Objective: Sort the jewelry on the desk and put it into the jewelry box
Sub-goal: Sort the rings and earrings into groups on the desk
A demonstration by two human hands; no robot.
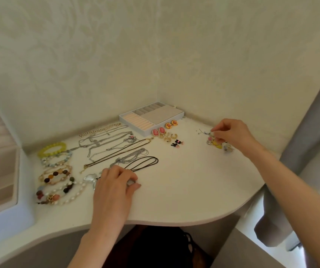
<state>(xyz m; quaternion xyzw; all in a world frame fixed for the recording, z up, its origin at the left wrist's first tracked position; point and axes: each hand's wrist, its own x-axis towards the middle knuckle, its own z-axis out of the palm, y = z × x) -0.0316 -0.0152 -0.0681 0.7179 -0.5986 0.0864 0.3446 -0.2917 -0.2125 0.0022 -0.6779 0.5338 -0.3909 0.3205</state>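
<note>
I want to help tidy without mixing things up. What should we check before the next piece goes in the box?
1. Jewelry box open, nothing seen inside: ok.
2. Right hand pinches a wiry piece: ok.
3. Wiry piece free of the small pile: cannot tell.
4. Earrings grouped beside the box: ok.
5. Left hand free to help: cannot tell, its fingers curl over something small.

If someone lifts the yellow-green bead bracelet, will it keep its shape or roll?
The yellow-green bead bracelet probably sags a little, being a ring of separate beads. Lying flat on the desk, it likely will not roll; pushed, its smooth round beads may slide.
</note>
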